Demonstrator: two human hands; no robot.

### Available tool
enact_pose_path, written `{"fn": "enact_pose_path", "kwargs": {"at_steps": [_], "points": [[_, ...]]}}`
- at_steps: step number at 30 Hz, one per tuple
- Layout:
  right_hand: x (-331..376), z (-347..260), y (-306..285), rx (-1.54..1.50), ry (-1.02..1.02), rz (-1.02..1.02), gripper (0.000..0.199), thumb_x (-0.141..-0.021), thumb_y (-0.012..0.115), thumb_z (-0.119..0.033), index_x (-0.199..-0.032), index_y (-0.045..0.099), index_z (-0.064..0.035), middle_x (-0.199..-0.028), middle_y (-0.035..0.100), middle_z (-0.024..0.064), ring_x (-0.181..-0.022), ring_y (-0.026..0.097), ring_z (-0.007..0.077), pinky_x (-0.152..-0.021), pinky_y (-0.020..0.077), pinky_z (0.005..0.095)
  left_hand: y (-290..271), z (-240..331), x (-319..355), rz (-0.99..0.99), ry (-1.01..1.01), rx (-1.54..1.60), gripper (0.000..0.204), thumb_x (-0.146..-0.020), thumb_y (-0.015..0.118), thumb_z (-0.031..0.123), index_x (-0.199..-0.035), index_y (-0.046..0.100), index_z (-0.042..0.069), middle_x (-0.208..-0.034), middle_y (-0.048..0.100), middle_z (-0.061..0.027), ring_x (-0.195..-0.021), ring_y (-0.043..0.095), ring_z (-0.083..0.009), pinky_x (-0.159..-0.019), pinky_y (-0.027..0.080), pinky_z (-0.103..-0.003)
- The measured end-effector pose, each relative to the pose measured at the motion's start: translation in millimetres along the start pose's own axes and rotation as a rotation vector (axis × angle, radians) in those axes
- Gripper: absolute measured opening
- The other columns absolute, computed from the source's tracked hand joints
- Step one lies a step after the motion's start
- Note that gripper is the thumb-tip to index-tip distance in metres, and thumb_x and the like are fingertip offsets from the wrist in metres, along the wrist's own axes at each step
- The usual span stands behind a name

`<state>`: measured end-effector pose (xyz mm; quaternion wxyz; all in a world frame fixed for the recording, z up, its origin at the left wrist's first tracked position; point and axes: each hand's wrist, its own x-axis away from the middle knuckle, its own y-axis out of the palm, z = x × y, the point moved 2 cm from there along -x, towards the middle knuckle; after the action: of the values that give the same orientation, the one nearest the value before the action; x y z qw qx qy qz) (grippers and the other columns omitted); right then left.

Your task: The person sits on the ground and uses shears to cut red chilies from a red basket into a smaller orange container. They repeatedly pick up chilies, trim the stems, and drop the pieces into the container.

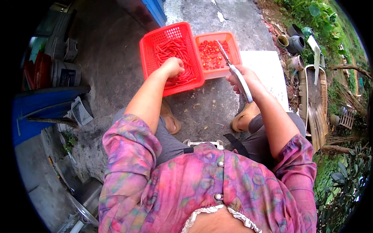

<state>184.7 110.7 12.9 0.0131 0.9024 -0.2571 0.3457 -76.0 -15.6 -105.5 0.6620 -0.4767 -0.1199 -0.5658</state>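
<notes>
A large red plastic basket (146, 58) stands on the ground in front of me, with many long red chilies (176, 50) in it. My left hand (173, 67) is over that basket, its fingers curled together close to the chilies; whether a chili is in them is hidden. In my right hand (248, 79) is a pair of scissors (241, 80) with pale handles, the blades pointing away from me. The blades reach over a smaller, lighter red basket (217, 73), which holds short cut chili pieces (210, 52) and touches the large basket's right side.
My feet in tan shoes (169, 116) are either side of the concrete ground (202, 112). A white board (264, 70) lies right of the baskets. Pots (296, 44) and a long trough (316, 101) line the right. At left are a white bucket (66, 73) and a dustpan (81, 112).
</notes>
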Motion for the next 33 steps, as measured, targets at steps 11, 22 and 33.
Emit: {"fn": "enact_pose_path", "kwargs": {"at_steps": [11,22,33], "points": [[4,-6,4,0.034,-0.034,-0.01,0.019,-0.081,0.063,-0.014,-0.096,0.054,-0.0053,-0.069,0.05,-0.0016,-0.053,0.049,0.0072,-0.045,0.0414,0.0224,22,14,18,0.179,0.582,-0.652,0.028,-0.082,0.05,0.011,-0.103,0.068,0.016,-0.093,0.066,-0.0119,-0.085,0.063,-0.0283,-0.081,0.048,-0.038],[3,0,3,0.014,-0.068,-0.015,0.021,-0.078,0.065,-0.015,-0.092,0.055,-0.0022,-0.065,0.052,0.0017,-0.05,0.05,0.0101,-0.044,0.0416,0.0251,17,8,17,0.225,0.202,-0.801,0.024,-0.086,0.044,0.018,-0.098,0.064,0.013,-0.101,0.064,-0.0153,-0.099,0.061,-0.0296,-0.085,0.048,-0.043],[0,1,3,0.067,-0.088,0.006,0.024,-0.077,0.066,-0.018,-0.091,0.055,-0.0007,-0.066,0.056,0.0048,-0.051,0.053,0.0126,-0.045,0.044,0.0272,18,15,24,0.176,0.122,-0.638,0.023,-0.083,0.048,0.016,-0.098,0.064,0.01,-0.103,0.063,-0.0171,-0.103,0.058,-0.0319,-0.086,0.047,-0.043]]}}
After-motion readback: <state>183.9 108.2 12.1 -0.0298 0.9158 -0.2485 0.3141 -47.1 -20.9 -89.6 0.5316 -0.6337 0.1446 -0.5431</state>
